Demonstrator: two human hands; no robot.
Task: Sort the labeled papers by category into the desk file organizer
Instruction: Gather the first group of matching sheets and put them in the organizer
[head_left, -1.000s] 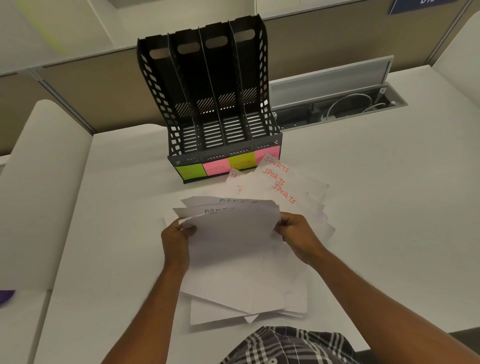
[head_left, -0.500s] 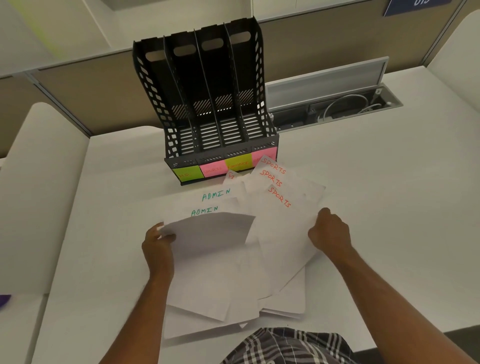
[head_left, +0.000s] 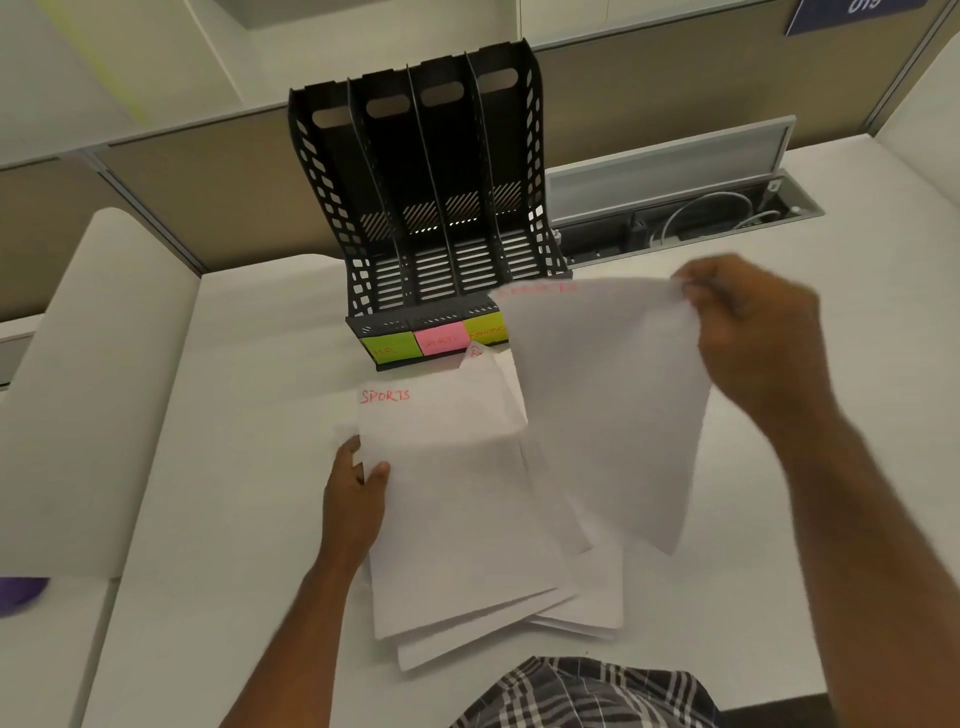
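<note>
Head view: right hand (head_left: 748, 332) pinches a lifted sheet (head_left: 602, 410) hanging lengthwise downward; left hand (head_left: 356, 499) holds the stack (head_left: 457, 519).

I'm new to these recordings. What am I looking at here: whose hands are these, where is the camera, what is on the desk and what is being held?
There is no machine here. A person wears a camera on the head, looking down at their own hands. On the white desk stands a black file organizer with coloured labels along its front. Before it lies a pile of papers; the top one reads SPORTS. The left hand holds the pile's edge. The right hand pinches a lifted sheet by its top corner.
</note>
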